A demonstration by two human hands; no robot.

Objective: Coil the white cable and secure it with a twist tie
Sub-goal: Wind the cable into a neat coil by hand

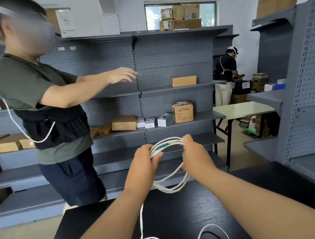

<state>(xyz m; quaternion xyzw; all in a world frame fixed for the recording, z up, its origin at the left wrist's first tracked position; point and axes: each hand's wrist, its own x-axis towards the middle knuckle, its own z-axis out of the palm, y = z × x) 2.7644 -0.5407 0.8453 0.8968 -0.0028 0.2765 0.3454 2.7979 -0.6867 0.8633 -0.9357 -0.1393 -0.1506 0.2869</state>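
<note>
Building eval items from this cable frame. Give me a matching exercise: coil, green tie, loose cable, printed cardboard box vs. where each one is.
Things
1. white cable coil
2. green twist tie
3. loose cable
4. printed cardboard box

Places
A. lying slack on the black table
B. on the grey shelf behind
C. held up between the two hands, left hand and right hand
D. along the coil's top strands

Pairs: 1-C, 2-D, 3-A, 4-B
</note>
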